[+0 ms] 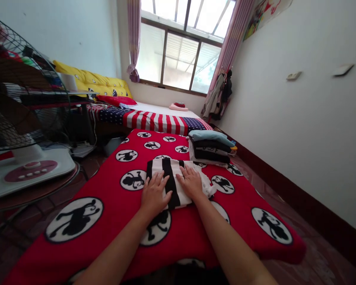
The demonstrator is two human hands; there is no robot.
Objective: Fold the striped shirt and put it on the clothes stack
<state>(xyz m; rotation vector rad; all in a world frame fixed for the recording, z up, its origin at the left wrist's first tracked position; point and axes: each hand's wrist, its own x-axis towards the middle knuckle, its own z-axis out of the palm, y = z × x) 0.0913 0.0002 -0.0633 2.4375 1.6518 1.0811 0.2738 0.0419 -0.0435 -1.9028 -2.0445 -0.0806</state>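
1. On the red blanket with black monkey circles, a little toward its far edge from the middle, lies a folded black-and-white striped garment.
2. The left hand lies flat on the near left part of the garment, palm down, fingers spread wide and gripping nothing.
3. The right hand lies flat just beside it on the right part of the garment, fingers stretched out and slightly apart, also holding nothing.
4. The two hands are close together, with a black stripe of the garment showing between them.
5. A crumpled white edge of the garment sticks out to the right of the right hand.
6. Near the far right corner of the blanket sits a stack of folded clothes, pale blue on top and dark pieces beneath, apart from the striped garment.
7. Beyond the far edge of the blanket is a bed covered by a cloth with red and white stripes and stars on blue.
8. Off the left edge of the blanket stands a fan with a dark wire cage and a white base.
9. A window with pink curtains fills the far wall.
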